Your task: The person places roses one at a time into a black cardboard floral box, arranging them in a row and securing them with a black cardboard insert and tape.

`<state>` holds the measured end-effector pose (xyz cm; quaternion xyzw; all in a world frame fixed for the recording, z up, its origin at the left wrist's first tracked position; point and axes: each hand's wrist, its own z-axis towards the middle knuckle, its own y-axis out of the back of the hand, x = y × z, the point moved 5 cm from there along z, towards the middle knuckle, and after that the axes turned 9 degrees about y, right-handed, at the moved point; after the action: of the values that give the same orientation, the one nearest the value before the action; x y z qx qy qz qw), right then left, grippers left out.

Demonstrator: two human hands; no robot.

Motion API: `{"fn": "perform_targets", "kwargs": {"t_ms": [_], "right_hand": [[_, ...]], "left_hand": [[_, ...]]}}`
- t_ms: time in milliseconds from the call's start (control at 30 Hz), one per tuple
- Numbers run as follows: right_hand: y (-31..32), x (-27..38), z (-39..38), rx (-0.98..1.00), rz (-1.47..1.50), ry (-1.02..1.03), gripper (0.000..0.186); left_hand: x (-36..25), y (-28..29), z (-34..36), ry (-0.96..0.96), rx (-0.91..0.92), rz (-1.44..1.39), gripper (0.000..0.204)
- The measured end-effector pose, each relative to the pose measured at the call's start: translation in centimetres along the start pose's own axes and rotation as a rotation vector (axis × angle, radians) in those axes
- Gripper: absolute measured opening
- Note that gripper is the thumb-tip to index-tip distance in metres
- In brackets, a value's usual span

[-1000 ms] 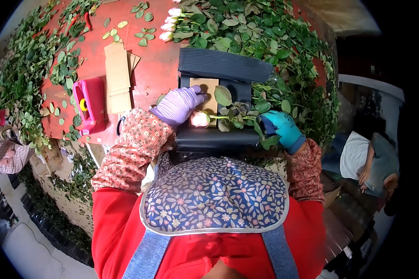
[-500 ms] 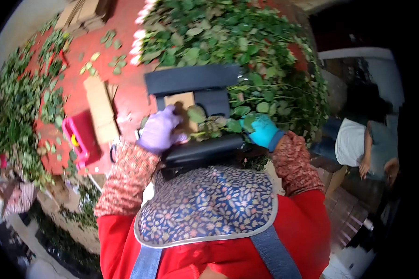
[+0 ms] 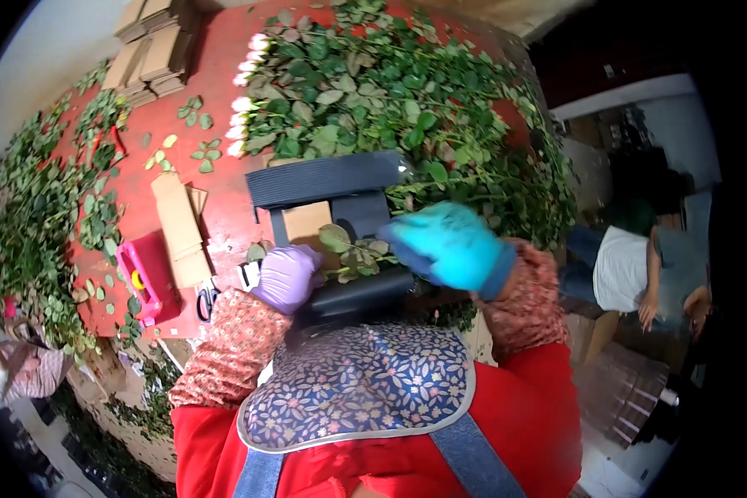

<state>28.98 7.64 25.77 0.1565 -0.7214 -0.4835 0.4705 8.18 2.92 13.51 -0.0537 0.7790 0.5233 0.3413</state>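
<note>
Left hand [image 3: 288,279], gloved in lilac, is being held bunched at the left end of a black stand [image 3: 357,297], while the right hand [image 3: 450,246], gloved in teal, is being carried over the stand's right side. In the head view, a leafy rose stem [image 3: 363,261] is being supported across the stand, over the lower part of a cardboard piece [image 3: 307,222] and below a ridged black flap [image 3: 328,178]. Compared with half a second earlier, the right hand is being brought up larger and nearer to the camera, and the pink bloom glimpsed beside the left hand is now being covered; steadying, it seems, is being left to the left side. More of a cardboard stack [image 3: 159,60] is also being shown at the bench's [image 3: 228,195] far left corner. Left fingertips are being hidden beneath the glove's back, so whether the bloom is being gripped cannot be told. Right fingers are being smeared by motion; neither their spread nor any hold can be made out, and the stem's right end is being masked. At the right rim, a co-worker [image 3: 627,270] is being partly lost in shadow.
</note>
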Motion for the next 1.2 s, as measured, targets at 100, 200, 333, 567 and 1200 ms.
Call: {"fn": "perform_targets", "kwargs": {"t_ms": [100, 200, 333, 567, 1200], "right_hand": [[-7.6, -0.4, 3.2, 0.256, 0.081, 0.103, 0.023], [-8.2, -1.2, 3.8, 0.458, 0.15, 0.107, 0.025], [1.5, -1.2, 9.6, 0.208, 0.684, -0.083, 0.03], [-2.4, -16.3, 20.2, 0.165, -0.656, -0.006, 0.09], [-6.4, -21.4, 18.6, 0.318, -0.677, -0.254, 0.069]], "left_hand": [[0.2, -0.3, 0.0, 0.005, -0.006, 0.042, 0.026], [1.0, -1.2, 0.1, 0.009, 0.051, -0.004, 0.027], [0.7, -0.3, -0.5, 0.071, 0.031, -0.14, 0.029], [0.0, 0.5, -0.8, 0.108, -0.07, -0.184, 0.021], [-1.2, 0.2, -2.5, 0.162, -0.031, -0.107, 0.027]]}}
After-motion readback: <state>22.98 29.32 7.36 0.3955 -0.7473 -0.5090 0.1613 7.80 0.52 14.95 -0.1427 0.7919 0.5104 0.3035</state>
